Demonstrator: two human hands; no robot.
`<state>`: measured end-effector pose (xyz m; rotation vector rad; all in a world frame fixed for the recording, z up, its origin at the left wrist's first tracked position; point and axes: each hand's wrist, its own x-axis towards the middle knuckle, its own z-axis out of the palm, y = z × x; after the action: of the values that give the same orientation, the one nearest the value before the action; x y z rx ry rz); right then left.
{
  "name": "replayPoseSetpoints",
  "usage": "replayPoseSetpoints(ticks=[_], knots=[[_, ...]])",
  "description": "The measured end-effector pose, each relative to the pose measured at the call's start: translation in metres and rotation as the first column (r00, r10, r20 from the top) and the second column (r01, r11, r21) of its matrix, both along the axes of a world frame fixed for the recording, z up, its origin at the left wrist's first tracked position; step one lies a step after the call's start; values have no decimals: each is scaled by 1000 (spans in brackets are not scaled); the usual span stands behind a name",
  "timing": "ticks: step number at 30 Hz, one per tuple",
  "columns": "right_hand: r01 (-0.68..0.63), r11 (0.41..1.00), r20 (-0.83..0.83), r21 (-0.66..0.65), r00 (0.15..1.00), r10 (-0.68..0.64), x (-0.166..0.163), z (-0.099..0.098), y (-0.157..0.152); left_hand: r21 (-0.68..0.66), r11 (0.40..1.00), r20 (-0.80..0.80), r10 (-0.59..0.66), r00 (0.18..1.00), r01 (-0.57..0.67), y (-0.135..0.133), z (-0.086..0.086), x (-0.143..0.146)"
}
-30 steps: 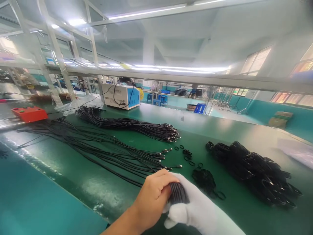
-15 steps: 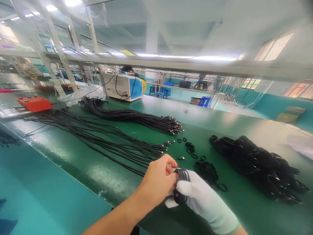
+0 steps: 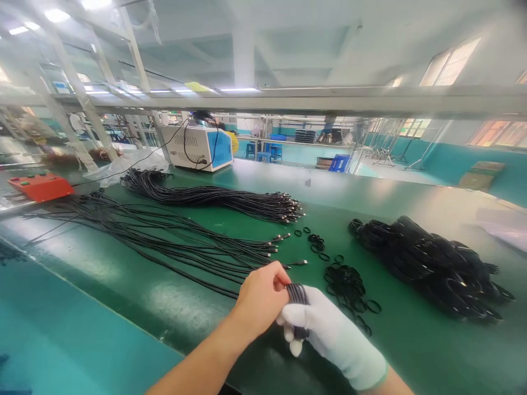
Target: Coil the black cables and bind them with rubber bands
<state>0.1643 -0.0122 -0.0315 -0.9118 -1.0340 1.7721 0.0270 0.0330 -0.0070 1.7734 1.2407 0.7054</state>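
My right hand (image 3: 331,332), in a white glove, is closed around a coiled black cable (image 3: 298,295). Its thumb lies across the near side of the coil. My left hand (image 3: 260,299) is bare, with fingers curled in against the coil's left side; its fingertips are partly hidden. Beyond the hands, loose black cables (image 3: 193,249) with metal plugs stretch to the left across the green table (image 3: 329,211). Small black rings (image 3: 346,282) lie in a pile just past the gloved hand, a few of them scattered singly.
Farther back lies a thick bundle of black cables (image 3: 222,196). A heap of coiled cables (image 3: 428,269) covers the right side. At the back left stand a white and blue machine (image 3: 200,147) and a red box with buttons (image 3: 41,186). A shelf rail (image 3: 288,101) crosses above.
The view has shifted slightly, so most things sit farther left. My left fingers have curled closer against the coil, and the right glove has turned a little around it.
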Motion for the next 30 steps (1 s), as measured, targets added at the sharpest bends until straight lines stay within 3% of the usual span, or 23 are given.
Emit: replayPoseSetpoints(ticks=[4,7,11,13,15,17,19,21,22,24,26,30], knots=[[273,962,-171,-31,947,-274,39,17,3,88,995,6,-48,999,47,14,16,-7],[438,894,-231,-88,864,-446,69,27,5,166,972,-162,-141,977,168,15,9,5],[448,885,-202,-127,862,-465,76,25,6,219,843,-378,-392,839,492,-2,-24,39],[448,888,-177,-105,870,-460,72,21,8,233,816,-433,-400,808,529,-7,-36,51],[476,877,-146,-65,865,-480,68,18,10,247,827,-448,-365,816,505,-6,-36,52],[513,858,-129,-24,849,-512,63,15,13,177,892,-277,-361,890,417,0,-27,45],[533,846,-125,7,840,-528,57,13,15,-57,947,122,-308,944,317,6,-15,36],[537,843,-97,30,841,-533,49,12,18,-322,895,493,-119,862,308,9,-5,30],[539,841,-78,39,841,-535,44,13,19,-394,860,583,-39,812,324,9,-4,29],[544,838,-50,50,839,-542,32,13,21,-440,837,647,45,761,325,9,-6,30],[553,832,-42,50,833,-551,20,14,23,-426,862,639,72,766,274,9,-15,33],[530,848,-83,-6,845,-529,10,12,28,-324,941,472,75,879,94,16,-35,36]])
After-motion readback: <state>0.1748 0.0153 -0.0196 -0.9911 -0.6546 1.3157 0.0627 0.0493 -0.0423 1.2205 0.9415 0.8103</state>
